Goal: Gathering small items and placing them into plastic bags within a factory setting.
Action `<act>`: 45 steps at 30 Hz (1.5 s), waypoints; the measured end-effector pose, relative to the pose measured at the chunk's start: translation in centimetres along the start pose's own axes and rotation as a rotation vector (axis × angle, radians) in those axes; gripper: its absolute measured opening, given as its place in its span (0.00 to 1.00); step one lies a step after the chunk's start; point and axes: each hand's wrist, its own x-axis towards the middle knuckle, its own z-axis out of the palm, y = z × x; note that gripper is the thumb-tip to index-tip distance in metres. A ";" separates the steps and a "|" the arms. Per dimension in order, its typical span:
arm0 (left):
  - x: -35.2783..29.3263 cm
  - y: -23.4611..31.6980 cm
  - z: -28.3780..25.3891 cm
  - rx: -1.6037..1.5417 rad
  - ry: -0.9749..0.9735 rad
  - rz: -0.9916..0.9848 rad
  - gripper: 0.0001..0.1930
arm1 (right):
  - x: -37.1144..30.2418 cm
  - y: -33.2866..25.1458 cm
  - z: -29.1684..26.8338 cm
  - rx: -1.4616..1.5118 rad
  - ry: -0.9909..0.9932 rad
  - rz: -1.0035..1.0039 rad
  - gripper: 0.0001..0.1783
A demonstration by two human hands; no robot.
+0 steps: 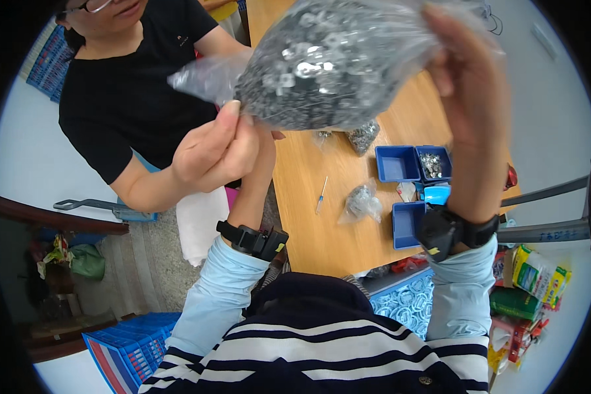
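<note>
Bulging nearest at twelve o'clock, top cropped: clear, crinkled plastic bag (374,85) of small shiny metal pieces (312,69), hard to distinguish under glare. At two o'clock, right hand (466,85), fingers closed on gathered film. At eleven, left hand (263,143), mostly hidden by co-worker's pinching hand (210,150), grip impossible to tell. Below, wood-grained bench (299,226).

A raised clear bag of metal parts (328,72) blocks the way across the far surface (302,243), a co-worker's hand (210,148) crowding its left. Nearer, bare wood leaves passage between the small clear bag (361,203) and the near edge; blue bins (398,165) obstruct the right.
</note>
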 end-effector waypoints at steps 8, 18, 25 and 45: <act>1.5 4.0 2.5 -0.042 -0.073 -0.027 0.13 | -2.5 -5.6 -6.9 -0.822 0.065 -0.388 0.14; 1.2 -3.2 2.6 -0.179 -0.052 -0.523 0.12 | -9.0 9.6 -10.8 -0.804 -0.106 0.332 0.04; -1.7 -9.1 3.7 0.294 -0.504 -0.336 0.34 | -11.8 24.0 -16.2 -1.034 -0.018 0.281 0.10; 15.8 -16.1 10.7 0.349 -0.341 0.282 0.07 | -7.5 27.0 -14.7 -0.994 0.137 0.580 0.42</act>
